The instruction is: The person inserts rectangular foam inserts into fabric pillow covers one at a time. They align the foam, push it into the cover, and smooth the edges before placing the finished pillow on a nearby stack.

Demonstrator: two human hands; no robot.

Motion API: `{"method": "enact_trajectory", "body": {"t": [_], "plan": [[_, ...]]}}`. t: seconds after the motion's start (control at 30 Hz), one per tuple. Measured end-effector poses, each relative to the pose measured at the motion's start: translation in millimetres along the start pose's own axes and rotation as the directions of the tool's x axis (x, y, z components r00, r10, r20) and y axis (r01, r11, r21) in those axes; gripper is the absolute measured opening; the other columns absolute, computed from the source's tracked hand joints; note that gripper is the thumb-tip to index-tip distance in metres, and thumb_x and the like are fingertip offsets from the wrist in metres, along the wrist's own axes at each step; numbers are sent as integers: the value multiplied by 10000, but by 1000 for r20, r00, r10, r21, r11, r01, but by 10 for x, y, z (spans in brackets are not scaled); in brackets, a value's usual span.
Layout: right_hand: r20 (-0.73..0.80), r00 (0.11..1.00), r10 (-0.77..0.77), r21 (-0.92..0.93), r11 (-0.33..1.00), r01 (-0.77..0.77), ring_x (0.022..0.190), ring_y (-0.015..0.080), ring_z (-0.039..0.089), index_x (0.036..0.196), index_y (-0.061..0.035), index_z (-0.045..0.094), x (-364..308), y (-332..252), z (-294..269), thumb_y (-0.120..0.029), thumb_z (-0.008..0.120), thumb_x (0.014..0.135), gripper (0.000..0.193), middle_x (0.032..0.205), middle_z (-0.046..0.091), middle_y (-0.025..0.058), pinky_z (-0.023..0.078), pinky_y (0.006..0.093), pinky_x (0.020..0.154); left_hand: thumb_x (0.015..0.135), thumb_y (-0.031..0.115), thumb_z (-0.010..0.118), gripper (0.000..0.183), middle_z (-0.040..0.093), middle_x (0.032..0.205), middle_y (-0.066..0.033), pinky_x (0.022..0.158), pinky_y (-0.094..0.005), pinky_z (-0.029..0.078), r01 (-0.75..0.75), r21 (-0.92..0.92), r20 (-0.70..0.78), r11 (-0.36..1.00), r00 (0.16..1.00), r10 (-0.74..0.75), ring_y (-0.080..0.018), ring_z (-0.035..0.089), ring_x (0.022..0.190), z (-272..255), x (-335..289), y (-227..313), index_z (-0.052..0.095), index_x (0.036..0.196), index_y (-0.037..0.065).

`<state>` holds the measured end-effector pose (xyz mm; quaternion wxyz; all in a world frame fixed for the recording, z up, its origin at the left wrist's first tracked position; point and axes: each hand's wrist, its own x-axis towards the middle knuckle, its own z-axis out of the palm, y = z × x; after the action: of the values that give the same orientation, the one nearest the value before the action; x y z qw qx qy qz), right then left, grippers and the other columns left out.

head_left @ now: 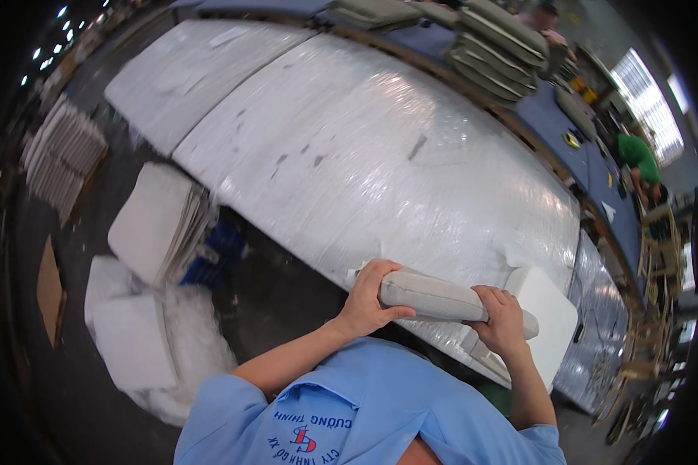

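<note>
Edge-on in front of my body is a grey fabric cushion (434, 294) with a seam along its side. My left hand (370, 302) clasps its left end, with the thumb along the near side. Near the other end, my right hand (501, 318) grips it with fingers over the top edge. The cushion is just above the near edge of a long table (364, 155) wrapped in shiny clear film. White foam pads (547, 314) lie on the table right beside my right hand. The cushion's underside is hidden.
Left on the floor stand a stack of white foam pads (151, 221), a blue bag (209, 260) and a white pad on plastic (136, 341). Beyond the table, a blue-topped bench (554, 128) bears stacked grey cushions (496, 58). A person in green (636, 155) bends at far right.
</note>
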<state>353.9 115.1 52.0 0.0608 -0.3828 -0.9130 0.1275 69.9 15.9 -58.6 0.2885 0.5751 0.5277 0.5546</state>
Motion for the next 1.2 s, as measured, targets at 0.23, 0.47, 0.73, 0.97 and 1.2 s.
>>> {"method": "enact_trajectory", "body": {"t": [0.23,0.47,0.73,0.97,1.2], "plan": [[203,977,-65,1,998,66,1089,384,660,1261,-74,638,172,-165,31,-150,922,640,686,1167,715,141,528,455,937,700,121,931,901,510,1416,-151,1146,-433,413,144,-94,-96,985,983,-153,-355,494,1362,-35,-531,-230,438,1455,106],[382,892,-243,83,970,228,1134,359,669,1270,-7,649,453,-60,-197,-99,888,702,624,1219,710,165,538,435,972,693,71,903,849,521,1409,-126,1154,-442,417,152,-129,-246,980,952,-181,-349,506,1355,261,-961,44,506,1441,131],[891,342,-297,383,898,-217,1136,221,675,1343,-52,655,1742,70,580,-155,770,894,475,1312,681,119,547,411,950,702,217,884,821,571,1353,-112,1149,-501,389,68,58,-302,996,952,-47,-345,544,1274,576,-1053,90,556,1454,176],[650,131,-749,562,590,580,1081,386,672,1263,-100,668,1947,-753,2795,-83,691,857,408,1219,683,157,542,469,943,730,239,873,919,476,1516,-165,1183,-528,364,185,101,-472,978,874,-116,-393,467,1407,678,-1301,77,463,1551,194],[672,214,-709,443,617,650,968,396,670,950,-71,738,1764,-841,3489,-162,693,907,110,897,711,152,531,469,854,781,200,852,788,507,1464,-255,1124,-460,437,647,-548,-521,529,231,-822,-427,520,1356,1510,-1747,-660,455,1450,71]]}}
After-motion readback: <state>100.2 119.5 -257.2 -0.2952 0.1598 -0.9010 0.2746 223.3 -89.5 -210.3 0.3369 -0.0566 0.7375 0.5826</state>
